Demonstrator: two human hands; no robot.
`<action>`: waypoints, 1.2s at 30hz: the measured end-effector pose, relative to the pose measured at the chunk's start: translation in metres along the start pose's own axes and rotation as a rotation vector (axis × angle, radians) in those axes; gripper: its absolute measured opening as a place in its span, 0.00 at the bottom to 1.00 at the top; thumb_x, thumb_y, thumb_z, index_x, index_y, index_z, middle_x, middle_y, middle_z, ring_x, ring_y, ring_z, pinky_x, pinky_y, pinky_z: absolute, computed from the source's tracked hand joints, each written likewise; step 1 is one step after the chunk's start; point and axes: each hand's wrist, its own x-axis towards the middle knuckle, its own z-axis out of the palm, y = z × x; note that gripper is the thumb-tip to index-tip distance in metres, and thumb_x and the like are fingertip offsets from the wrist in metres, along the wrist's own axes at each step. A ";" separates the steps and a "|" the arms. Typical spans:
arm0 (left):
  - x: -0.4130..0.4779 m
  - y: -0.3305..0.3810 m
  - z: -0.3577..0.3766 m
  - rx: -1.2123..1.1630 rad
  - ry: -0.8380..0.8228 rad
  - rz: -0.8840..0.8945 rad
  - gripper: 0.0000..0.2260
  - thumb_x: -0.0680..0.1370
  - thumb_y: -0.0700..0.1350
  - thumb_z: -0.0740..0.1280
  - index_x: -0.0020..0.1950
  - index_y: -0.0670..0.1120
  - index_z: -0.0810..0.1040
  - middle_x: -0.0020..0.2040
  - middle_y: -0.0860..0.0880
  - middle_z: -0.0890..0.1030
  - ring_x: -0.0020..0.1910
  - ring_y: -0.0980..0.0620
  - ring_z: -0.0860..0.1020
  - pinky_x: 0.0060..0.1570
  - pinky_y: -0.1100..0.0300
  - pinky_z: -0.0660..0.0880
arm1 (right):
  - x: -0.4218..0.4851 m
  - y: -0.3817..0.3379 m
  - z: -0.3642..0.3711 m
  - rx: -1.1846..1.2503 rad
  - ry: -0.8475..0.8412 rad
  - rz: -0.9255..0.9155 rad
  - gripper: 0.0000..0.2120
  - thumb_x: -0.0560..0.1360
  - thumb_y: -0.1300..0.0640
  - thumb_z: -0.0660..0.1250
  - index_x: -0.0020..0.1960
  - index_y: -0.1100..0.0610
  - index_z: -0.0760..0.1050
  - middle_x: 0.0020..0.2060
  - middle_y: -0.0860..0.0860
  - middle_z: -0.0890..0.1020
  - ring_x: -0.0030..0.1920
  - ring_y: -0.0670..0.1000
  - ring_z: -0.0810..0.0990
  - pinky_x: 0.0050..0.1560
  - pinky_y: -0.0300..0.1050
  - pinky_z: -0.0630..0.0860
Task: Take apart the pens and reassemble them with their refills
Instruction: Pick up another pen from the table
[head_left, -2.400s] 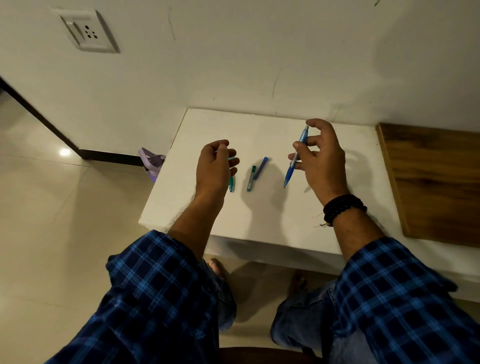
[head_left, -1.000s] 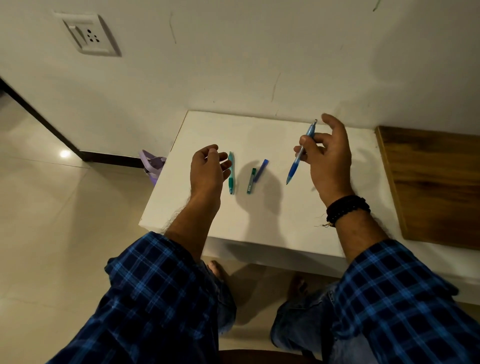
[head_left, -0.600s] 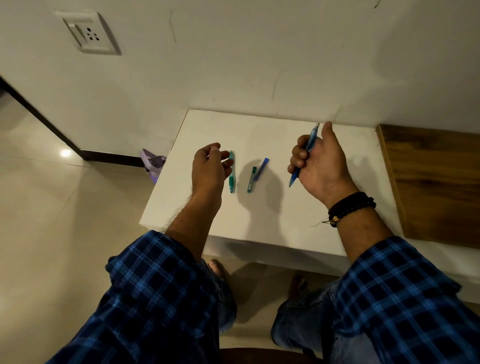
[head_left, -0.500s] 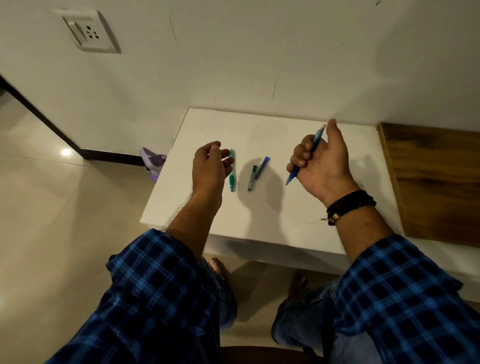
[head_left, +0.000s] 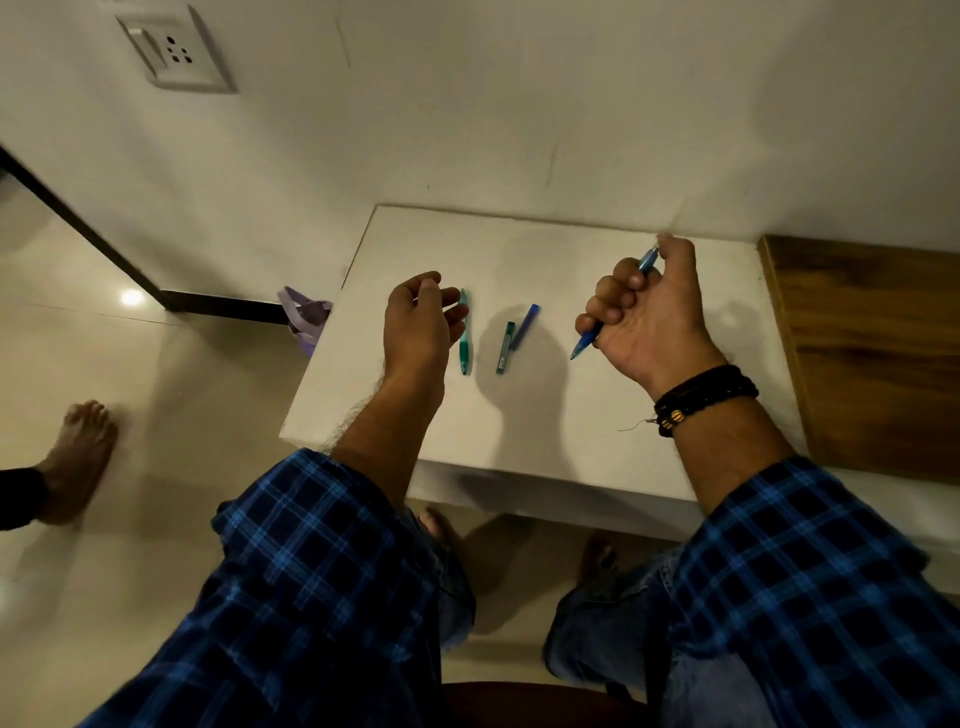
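My right hand (head_left: 649, 327) grips a blue pen (head_left: 586, 342) in a fist above the white table (head_left: 545, 426), with the pen's tip pointing down-left and my thumb over its upper end. My left hand (head_left: 418, 327) hovers over the table's left part with its fingers loosely curled and nothing in them. Just right of that hand a teal pen (head_left: 464, 340) lies flat on the table. Further right lie two short pieces, side by side: a green one (head_left: 505, 348) and a blue one (head_left: 525, 326).
A wooden surface (head_left: 872, 353) adjoins the table on the right. A wall with a socket (head_left: 174, 52) stands behind it. A purple object (head_left: 304, 317) sits on the floor by the table's left edge. Another person's bare foot (head_left: 78, 452) stands at the far left.
My right hand went from a fingertip hold to a fist round the blue pen, thumb on its end. My left hand barely moved. A foot came into view on the left.
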 end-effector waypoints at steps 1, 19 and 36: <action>0.000 0.000 0.000 0.003 0.001 0.001 0.12 0.86 0.47 0.58 0.68 0.46 0.73 0.55 0.49 0.81 0.56 0.49 0.82 0.61 0.52 0.79 | 0.000 0.000 -0.001 0.011 0.000 0.004 0.24 0.78 0.39 0.54 0.30 0.54 0.59 0.30 0.49 0.56 0.31 0.51 0.53 0.34 0.44 0.62; -0.001 0.000 0.002 0.005 -0.001 -0.005 0.12 0.86 0.47 0.57 0.67 0.47 0.74 0.53 0.51 0.81 0.54 0.50 0.82 0.60 0.54 0.80 | -0.003 -0.007 -0.003 0.013 0.003 0.012 0.28 0.78 0.35 0.54 0.30 0.54 0.59 0.28 0.50 0.58 0.29 0.50 0.54 0.33 0.44 0.62; -0.006 -0.002 0.004 0.052 -0.143 -0.066 0.10 0.85 0.45 0.58 0.61 0.44 0.77 0.51 0.47 0.82 0.49 0.49 0.83 0.54 0.55 0.81 | -0.002 -0.008 -0.004 0.055 0.015 -0.006 0.22 0.78 0.41 0.53 0.30 0.53 0.59 0.28 0.49 0.57 0.30 0.50 0.53 0.35 0.45 0.59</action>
